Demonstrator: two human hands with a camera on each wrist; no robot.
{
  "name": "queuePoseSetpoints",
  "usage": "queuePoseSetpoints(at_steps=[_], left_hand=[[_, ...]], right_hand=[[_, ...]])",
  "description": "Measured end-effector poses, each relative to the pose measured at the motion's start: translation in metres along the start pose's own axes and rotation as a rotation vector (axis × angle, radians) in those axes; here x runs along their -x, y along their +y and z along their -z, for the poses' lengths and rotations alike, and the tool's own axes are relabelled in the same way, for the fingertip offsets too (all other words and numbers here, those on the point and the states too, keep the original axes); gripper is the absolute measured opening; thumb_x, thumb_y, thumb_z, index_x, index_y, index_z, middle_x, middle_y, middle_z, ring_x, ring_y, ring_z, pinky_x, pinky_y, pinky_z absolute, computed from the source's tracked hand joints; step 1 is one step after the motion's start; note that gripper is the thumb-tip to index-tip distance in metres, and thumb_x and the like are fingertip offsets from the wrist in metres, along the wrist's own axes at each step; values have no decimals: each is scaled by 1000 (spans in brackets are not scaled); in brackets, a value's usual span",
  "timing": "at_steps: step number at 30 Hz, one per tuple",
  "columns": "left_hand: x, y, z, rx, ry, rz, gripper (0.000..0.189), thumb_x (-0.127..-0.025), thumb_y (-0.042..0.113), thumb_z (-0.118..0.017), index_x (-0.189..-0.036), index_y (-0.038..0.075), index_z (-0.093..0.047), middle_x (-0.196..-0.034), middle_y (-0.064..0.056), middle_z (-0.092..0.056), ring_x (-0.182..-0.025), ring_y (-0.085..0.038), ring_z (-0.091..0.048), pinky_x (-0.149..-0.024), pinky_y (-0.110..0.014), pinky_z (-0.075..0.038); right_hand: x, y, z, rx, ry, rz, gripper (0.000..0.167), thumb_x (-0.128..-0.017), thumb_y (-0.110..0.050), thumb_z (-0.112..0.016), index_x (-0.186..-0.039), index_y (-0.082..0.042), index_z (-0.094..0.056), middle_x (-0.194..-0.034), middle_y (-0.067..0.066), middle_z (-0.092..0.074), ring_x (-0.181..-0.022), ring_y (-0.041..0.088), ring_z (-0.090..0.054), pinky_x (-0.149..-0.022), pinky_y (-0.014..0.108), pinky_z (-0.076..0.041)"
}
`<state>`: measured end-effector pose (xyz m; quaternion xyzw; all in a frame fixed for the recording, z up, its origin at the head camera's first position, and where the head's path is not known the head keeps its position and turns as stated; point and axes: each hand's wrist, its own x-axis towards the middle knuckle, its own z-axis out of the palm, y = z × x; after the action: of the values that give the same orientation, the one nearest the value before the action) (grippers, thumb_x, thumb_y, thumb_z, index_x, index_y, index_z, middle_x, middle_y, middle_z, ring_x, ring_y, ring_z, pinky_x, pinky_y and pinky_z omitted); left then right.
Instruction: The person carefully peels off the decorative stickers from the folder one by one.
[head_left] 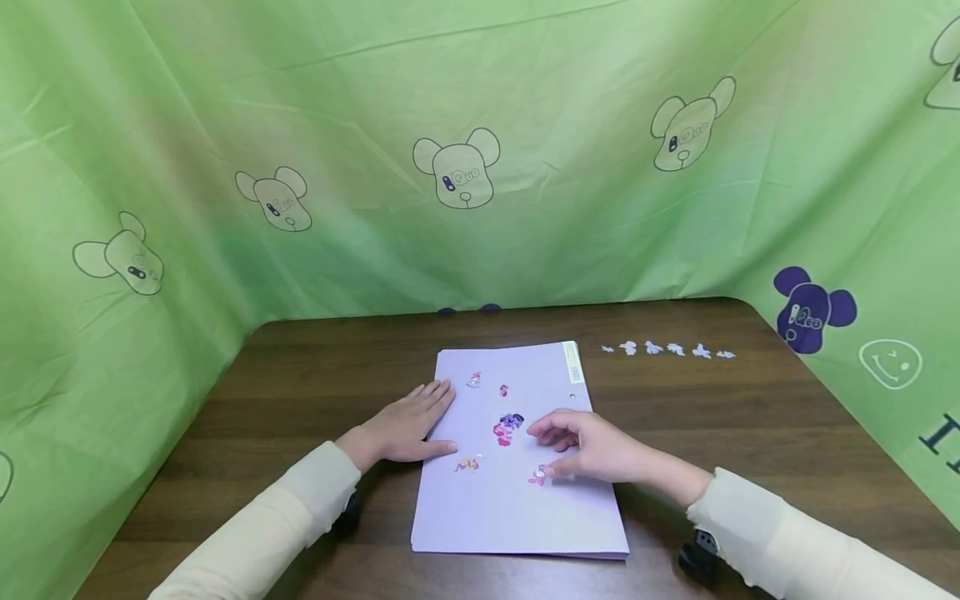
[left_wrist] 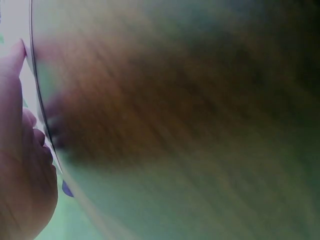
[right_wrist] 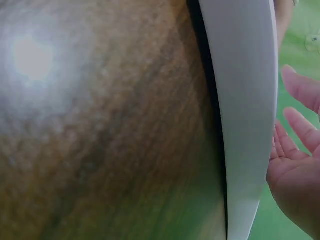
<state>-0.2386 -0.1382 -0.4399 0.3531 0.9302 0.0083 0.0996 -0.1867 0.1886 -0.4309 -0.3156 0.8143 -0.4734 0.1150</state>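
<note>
A white stack of paper or pad point(head_left: 517, 521) lies on the table, with several small pony stickers on its top sheet. My left hand point(head_left: 412, 423) rests flat on its left edge, fingers spread; the left wrist view shows the same hand point(left_wrist: 25, 170) at the pad's edge. My right hand point(head_left: 592, 446) is over the pad's right half, fingers loosely bent with nothing visible between them. Its thumb is beside a pink-and-white pony sticker point(head_left: 537, 476). Left of its fingertips is a purple-and-pink pony sticker point(head_left: 507, 429). In the right wrist view the fingers point(right_wrist: 300, 125) are apart.
An orange pony sticker point(head_left: 467, 464) is at the pad's lower left; two small pink ones, including a round one point(head_left: 503, 390), are higher up. Several pale cut-out pieces point(head_left: 653, 347) lie in a row at the table's back right. A green curtain point(head_left: 465, 250) surrounds the wooden table point(head_left: 322, 358).
</note>
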Motion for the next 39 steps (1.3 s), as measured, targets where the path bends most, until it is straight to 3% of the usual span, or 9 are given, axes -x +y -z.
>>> queuePoseSetpoints(at_steps=[10, 19, 39], left_hand=[[0, 0, 3, -32, -21, 1, 93, -93, 71, -34, -156, 6, -13, -162, -9, -7, -147, -22, -6, -117, -37, -11], [-3, -3, 1, -63, -16, -1, 95, -92, 73, -30, -156, 7, -12, -162, -8, -6, -147, -21, -5, -117, -37, -11], [-1, -4, -10, -85, 25, -21, 93, -93, 72, -29, -156, 5, -12, -162, -10, -6, -147, -22, -5, -117, -39, -12]], right_hand=[[0, 3, -2, 127, -28, 77, 31, -75, -13, -84, -102, -6, -70, -92, 0, -62, -82, 18, -55, -71, 26, -48], [0, 1, -4, 273, -54, 79, 22, -76, -16, -85, -93, -13, -71, -89, -7, -57, -82, 10, -52, -74, 26, -46], [0, 2, -8, 309, -65, 67, 16, -77, -16, -84, -88, -15, -72, -84, -11, -55, -79, 7, -50, -72, 25, -46]])
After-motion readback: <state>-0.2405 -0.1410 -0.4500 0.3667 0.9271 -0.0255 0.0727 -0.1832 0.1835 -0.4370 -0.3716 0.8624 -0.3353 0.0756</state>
